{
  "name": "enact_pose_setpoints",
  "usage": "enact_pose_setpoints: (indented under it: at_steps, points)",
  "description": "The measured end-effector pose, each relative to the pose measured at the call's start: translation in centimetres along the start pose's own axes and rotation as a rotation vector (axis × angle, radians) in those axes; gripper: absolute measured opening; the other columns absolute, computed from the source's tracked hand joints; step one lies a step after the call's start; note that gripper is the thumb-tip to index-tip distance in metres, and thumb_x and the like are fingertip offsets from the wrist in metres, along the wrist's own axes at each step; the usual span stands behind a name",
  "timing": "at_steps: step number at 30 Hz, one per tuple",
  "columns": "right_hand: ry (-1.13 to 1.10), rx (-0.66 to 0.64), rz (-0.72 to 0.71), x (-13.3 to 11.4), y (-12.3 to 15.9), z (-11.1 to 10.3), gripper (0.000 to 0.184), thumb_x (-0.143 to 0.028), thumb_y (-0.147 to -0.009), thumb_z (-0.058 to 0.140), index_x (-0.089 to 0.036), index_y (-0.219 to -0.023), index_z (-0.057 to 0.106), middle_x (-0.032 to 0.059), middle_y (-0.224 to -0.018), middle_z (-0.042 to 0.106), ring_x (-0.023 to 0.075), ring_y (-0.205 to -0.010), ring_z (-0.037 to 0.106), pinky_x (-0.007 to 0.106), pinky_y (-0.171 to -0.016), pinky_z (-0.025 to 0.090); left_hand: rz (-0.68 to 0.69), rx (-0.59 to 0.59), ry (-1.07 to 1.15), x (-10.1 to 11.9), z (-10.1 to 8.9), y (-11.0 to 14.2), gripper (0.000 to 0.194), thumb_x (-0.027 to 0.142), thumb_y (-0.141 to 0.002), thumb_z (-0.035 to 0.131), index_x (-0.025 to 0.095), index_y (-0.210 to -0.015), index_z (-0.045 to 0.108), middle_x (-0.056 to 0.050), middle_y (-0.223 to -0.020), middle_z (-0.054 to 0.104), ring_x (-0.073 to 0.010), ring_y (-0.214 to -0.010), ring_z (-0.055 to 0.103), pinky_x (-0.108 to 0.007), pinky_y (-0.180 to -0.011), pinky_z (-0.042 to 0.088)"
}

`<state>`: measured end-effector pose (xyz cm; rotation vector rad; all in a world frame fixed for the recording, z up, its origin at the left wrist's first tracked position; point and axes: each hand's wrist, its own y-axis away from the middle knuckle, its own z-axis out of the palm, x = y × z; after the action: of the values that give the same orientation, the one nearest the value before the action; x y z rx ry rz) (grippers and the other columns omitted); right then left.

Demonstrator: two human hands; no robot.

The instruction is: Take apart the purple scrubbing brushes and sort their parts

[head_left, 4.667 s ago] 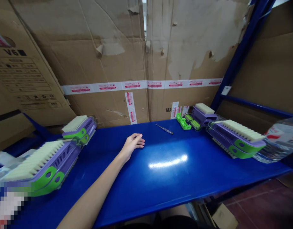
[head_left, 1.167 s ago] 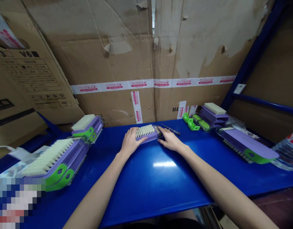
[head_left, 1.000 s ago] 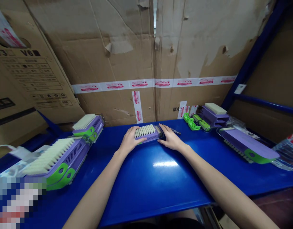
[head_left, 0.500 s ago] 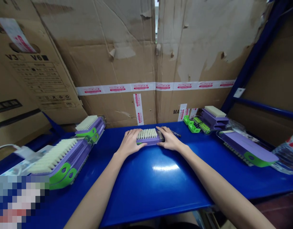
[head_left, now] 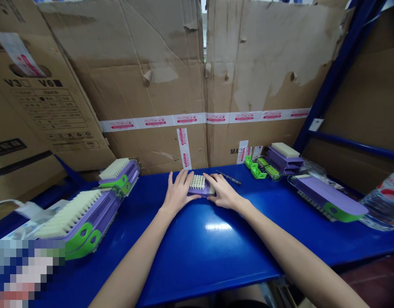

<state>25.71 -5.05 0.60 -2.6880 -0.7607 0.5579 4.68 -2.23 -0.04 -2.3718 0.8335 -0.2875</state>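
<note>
A purple brush (head_left: 197, 183) with cream bristles facing up lies on the blue tabletop (head_left: 197, 252) in the middle. My left hand (head_left: 178, 191) is closed round its left end, fingers over the far side and thumb along the near side. At the other end my right hand (head_left: 222, 191) grips it the same way. Both ends of the brush are hidden under my fingers. Just beyond my right hand lies a slim screwdriver-like tool (head_left: 229, 177).
At left, purple-green brushes (head_left: 115, 175) stand bristles up, beside a white cable plug (head_left: 33, 209). Right of centre lie green parts (head_left: 256, 169), a purple brush block (head_left: 285, 158) and an overturned purple brush (head_left: 332, 196). A plastic bottle (head_left: 386, 201) lies far right. Cardboard (head_left: 158, 94) walls the back.
Both hands have closed in further over the brush, so less of its length shows. The tool behind my right hand is now more exposed. The view has shifted slightly.
</note>
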Motion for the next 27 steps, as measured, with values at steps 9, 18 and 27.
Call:
enact_pose_setpoints:
  at_steps: [9,18,27]
  points:
    - [-0.089,-0.083,-0.042,1.1,0.4,-1.1,0.094,-0.015,-0.064,0.070,-0.020,-0.146,0.025,0.0147,-0.136,0.041,0.0299,-0.126,0.037,0.049,-0.107,0.028,0.035,-0.028,0.083,-1.9,0.2,0.0,0.077,0.050,-0.067,0.073,0.019,-0.131,0.043,-0.015,-0.122,0.054,-0.0318,-0.113,0.050,-0.047,-0.094,0.040]
    - [-0.153,0.005,0.170,1.4,0.5,0.3,0.069,-0.039,-0.082,0.058,-0.010,-0.139,0.033,0.0189,-0.133,0.039,0.0268,-0.129,0.039,0.040,-0.108,0.030,-0.090,0.040,-0.051,-2.8,0.3,0.4,0.071,0.050,-0.067,0.073,0.016,-0.125,0.047,-0.015,-0.114,0.054,-0.0325,-0.104,0.050,-0.045,-0.086,0.043]
    - [-0.053,0.055,0.219,2.4,0.4,0.6,0.055,-0.047,-0.088,0.049,-0.009,-0.128,0.044,0.0200,-0.125,0.055,0.0282,-0.120,0.049,0.043,-0.100,0.036,-0.114,0.096,-0.067,-2.0,0.6,0.4,0.067,0.048,-0.070,0.071,0.015,-0.121,0.045,-0.016,-0.115,0.050,-0.0326,-0.106,0.048,-0.047,-0.090,0.042]
